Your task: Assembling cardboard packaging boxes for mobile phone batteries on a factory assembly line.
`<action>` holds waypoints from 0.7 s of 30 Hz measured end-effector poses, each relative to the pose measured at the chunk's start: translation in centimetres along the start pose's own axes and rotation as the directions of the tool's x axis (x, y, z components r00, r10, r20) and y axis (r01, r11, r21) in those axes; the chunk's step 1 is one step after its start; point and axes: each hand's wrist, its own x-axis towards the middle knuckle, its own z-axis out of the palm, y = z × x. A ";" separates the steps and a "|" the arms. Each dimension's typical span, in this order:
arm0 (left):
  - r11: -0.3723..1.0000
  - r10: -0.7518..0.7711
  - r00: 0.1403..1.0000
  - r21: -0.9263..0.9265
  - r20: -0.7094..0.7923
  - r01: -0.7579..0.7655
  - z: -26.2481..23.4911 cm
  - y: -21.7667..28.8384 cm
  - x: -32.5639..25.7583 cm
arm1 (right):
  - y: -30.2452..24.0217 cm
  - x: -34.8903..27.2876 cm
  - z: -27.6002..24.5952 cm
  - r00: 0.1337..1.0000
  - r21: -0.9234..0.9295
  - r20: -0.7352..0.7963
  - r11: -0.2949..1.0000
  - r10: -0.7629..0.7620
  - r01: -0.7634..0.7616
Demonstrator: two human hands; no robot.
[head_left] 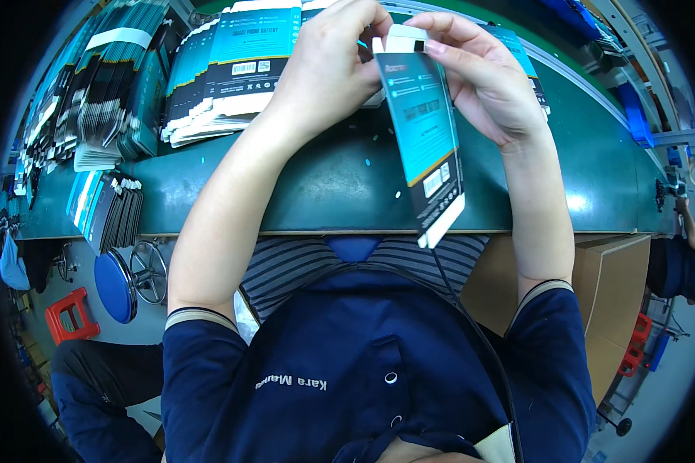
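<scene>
At far left we see stacks of flat teal cartons (108, 85) fanned on the green counter (324, 177), with more flats (243, 69) just beside them. Our left hand (328, 65) pinches the top end of a slim teal box (428, 147), fingers closed on its white flap (403, 38). Our right hand (486, 77) grips the same end from the other side (the box hangs upright above the counter's near edge). We judge it best to keep the box steady and press the flap squarely.
</scene>
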 end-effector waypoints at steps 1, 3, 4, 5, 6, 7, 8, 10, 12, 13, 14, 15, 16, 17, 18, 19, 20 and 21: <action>0.999 0.020 1.000 0.031 0.007 -0.021 0.0 -0.1 0.0 | 0.1 -0.1 -0.1 1.000 0.004 0.003 1.000 -0.001 0.001; 0.997 -0.073 0.996 0.032 0.052 0.071 0.6 0.2 -0.1 | 0.2 0.0 -0.2 0.998 -0.037 -0.040 0.998 -0.053 0.052; 0.929 -0.185 0.974 -0.299 0.131 0.217 1.0 -0.6 -0.9 | 0.4 0.1 -0.1 0.995 -0.058 -0.072 0.996 -0.070 0.066; 0.736 -0.252 0.939 -0.583 0.236 0.344 1.1 -0.5 -0.7 | 0.5 0.2 -0.1 0.995 -0.051 -0.056 0.996 -0.082 0.079; 0.680 -0.411 0.875 -0.553 0.256 0.482 1.4 0.3 -1.1 | 0.6 0.0 -0.1 0.986 -0.002 -0.125 0.993 -0.114 0.114; 0.497 -0.456 0.827 -0.676 0.329 0.543 1.9 0.9 -1.0 | 0.7 0.3 0.0 0.971 0.048 -0.186 0.986 -0.148 0.159; 0.464 -0.411 0.844 -0.718 0.344 0.518 2.6 0.0 -1.5 | 1.0 0.6 0.2 0.966 0.066 -0.204 0.982 -0.158 0.174; 0.627 -0.362 0.842 -0.564 0.399 0.537 2.1 0.8 -1.3 | 1.0 0.3 0.0 0.944 0.086 -0.261 0.969 -0.202 0.231; 0.610 -0.355 0.828 -0.564 0.433 0.557 2.5 0.6 -1.8 | 1.5 0.0 -0.1 0.912 -0.035 -0.350 0.976 -0.212 0.214; 0.548 -0.301 0.835 -0.633 0.461 0.547 2.6 0.9 -1.7 | 1.1 -0.3 -0.2 0.896 -0.117 -0.381 0.973 -0.228 0.198; 0.567 -0.290 0.812 -0.592 0.507 0.573 2.9 1.0 -1.6 | 1.2 -0.6 -1.2 0.892 -0.220 -0.386 0.962 -0.236 0.159; 0.463 -0.280 0.756 -0.607 0.591 0.646 2.3 2.1 -1.2 | 1.5 -0.9 -2.2 0.887 -0.314 -0.392 0.942 -0.245 0.121; 0.474 -0.279 0.799 -0.647 0.532 0.597 2.4 1.9 -1.9 | 1.9 -0.3 -1.3 0.891 -0.348 -0.374 0.929 -0.258 0.123; 0.423 -0.242 0.787 -0.668 0.567 0.612 2.2 1.9 -2.0 | 2.0 -0.3 -1.0 0.878 -0.408 -0.391 0.907 -0.276 0.104; 0.427 -0.254 0.756 -0.631 0.603 0.647 1.0 3.1 -1.7 | 1.2 -0.3 0.0 0.874 -0.463 -0.397 0.883 -0.280 0.073; 0.502 -0.323 0.814 -0.642 0.483 0.580 2.9 1.6 -2.3 | 1.0 -0.2 1.2 0.872 -0.520 -0.398 0.853 -0.285 0.042; 0.409 -0.312 0.840 -0.735 0.444 0.541 2.6 1.7 -2.0 | 1.3 -0.4 0.5 0.857 -0.548 -0.414 0.836 -0.308 0.036; 0.311 -0.305 0.863 -0.814 0.403 0.490 2.2 1.9 -1.6 | 1.5 -0.2 -0.1 0.862 -0.540 -0.407 0.841 -0.301 0.039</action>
